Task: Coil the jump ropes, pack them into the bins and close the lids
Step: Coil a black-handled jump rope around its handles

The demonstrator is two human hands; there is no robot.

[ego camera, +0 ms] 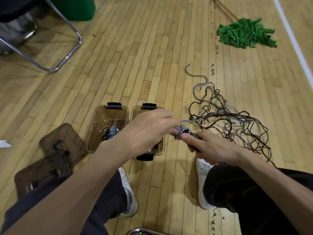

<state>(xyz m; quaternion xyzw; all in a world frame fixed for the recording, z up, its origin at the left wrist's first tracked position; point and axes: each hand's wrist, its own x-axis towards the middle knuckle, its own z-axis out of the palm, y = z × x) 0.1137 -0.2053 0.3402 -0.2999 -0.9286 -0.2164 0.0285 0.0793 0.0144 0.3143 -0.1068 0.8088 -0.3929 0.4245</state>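
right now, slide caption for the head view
Left hand winds grey rope round handles held by right hand, above two open bins and tangled ropes.

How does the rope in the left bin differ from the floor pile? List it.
The rope in the left bin is wound into a tight bundle; the pile is a loose tangle. The rope sits packed in the bin; the pile sprawls on the floor. The rope looks grey; the pile mixes grey and brown. Both are thin cord.
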